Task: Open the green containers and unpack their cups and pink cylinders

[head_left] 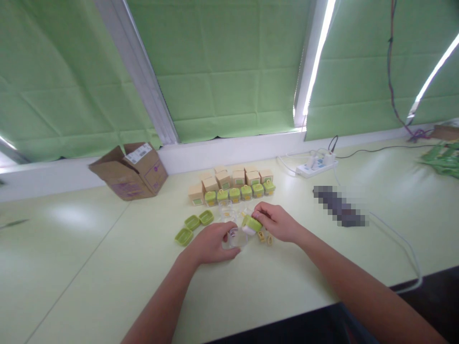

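My left hand (217, 242) is closed around a small clear plastic container (234, 236) resting on the table. Just to its right, my right hand (271, 220) grips a green lid (252, 223) with a white underside, tilted beside the container. Below my right hand lie small yellow pieces (265, 237). To the left of my left hand are several loose green lids (192, 222). Beyond my hands stand more clear parts (226, 210) and a row of green-topped containers (234, 194).
Small tan boxes (238, 178) stand behind the row. An open cardboard box (134, 172) sits back left by the wall. A white power strip (316, 165) with cables lies back right, near a blurred dark object (339, 206). A white cable (398, 232) runs along the right.
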### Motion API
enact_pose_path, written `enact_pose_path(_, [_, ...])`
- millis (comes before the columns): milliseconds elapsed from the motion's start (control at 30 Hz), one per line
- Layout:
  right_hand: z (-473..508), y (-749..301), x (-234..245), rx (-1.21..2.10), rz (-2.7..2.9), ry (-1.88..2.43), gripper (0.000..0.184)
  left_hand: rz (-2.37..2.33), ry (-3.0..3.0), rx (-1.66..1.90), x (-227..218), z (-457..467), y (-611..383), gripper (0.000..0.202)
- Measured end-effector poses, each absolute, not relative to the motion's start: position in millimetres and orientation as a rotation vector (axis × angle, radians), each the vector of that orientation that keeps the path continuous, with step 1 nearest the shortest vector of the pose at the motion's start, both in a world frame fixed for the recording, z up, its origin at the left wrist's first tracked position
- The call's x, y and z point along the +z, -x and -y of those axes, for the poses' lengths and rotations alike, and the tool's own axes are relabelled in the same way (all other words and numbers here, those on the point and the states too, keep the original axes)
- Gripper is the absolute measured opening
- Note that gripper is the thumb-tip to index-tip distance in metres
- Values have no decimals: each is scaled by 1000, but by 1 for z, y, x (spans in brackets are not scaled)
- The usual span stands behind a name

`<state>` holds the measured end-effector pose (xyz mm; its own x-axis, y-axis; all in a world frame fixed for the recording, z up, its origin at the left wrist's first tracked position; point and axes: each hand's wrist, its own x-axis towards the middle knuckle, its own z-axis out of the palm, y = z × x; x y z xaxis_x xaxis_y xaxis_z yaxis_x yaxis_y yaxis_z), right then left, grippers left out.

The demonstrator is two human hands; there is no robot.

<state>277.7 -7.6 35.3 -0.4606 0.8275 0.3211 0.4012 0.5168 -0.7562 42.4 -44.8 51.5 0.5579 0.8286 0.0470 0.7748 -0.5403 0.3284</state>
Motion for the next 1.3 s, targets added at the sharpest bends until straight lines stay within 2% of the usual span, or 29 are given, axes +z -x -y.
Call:
enact_pose_path(300, [6, -283, 36, 826, 2172, 1040, 21, -1463, -2544, 215, 59, 41, -28, 35])
enact_pose_path(933, [12, -275, 34, 863, 2347, 1039, 20, -1605, -2603, 188, 46, 28, -10, 48])
enact_pose_path(1300, [12, -275, 36, 884, 2359, 1048, 19, -1684, -2627, 138, 58, 28, -5, 38])
